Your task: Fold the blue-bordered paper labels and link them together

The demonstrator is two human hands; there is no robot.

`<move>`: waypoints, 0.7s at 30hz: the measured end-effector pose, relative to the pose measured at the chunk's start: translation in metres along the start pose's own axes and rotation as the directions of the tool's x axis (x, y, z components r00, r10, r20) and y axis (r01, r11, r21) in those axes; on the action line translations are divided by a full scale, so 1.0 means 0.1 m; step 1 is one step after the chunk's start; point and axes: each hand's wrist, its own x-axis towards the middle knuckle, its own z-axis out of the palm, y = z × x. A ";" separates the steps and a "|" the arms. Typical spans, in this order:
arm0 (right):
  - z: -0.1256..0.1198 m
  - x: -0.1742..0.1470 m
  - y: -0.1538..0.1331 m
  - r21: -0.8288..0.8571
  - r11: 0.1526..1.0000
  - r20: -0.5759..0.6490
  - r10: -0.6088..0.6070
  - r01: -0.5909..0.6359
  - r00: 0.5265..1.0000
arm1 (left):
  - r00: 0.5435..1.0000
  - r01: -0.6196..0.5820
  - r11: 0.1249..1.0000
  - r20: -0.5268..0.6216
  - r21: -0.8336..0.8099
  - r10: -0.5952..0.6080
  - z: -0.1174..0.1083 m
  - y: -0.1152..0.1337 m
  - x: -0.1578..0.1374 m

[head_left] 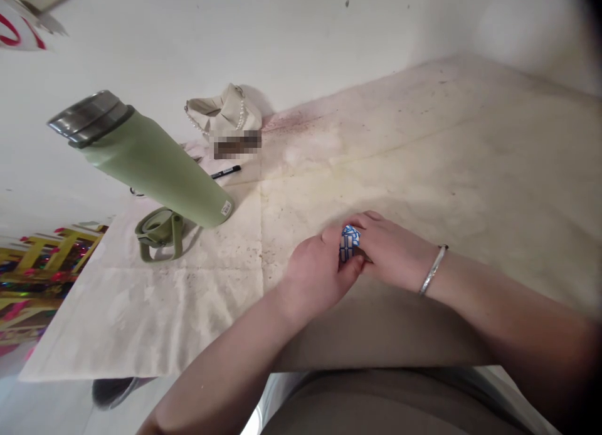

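Near the front of the cloth-covered table, both my hands are closed around a small blue-and-white patterned object [348, 242]. Its exact kind is not clear, since fingers cover most of it. My left hand [315, 269] wraps it from the left, with the thumb across its near side. From the right, my right hand [392, 244] curls over it, and the two hands touch. A silver bracelet [433, 270] circles my right wrist.
A tall green tumbler [160, 165] with a steel rim stands at the left, beside its green handled lid [160, 234]. Behind are a black pen [226, 172] and a cream bag [230, 112] with a pearl strap, near the wall. The light tablecloth [141, 322] has wrinkles and stains.
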 end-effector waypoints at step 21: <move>0.04 0.01 0.02 0.015 0.999 -0.079 -0.047 0.049 0.996 | 0.991 -0.119 0.985 -0.083 -0.128 0.109 -0.01 -0.08 0.06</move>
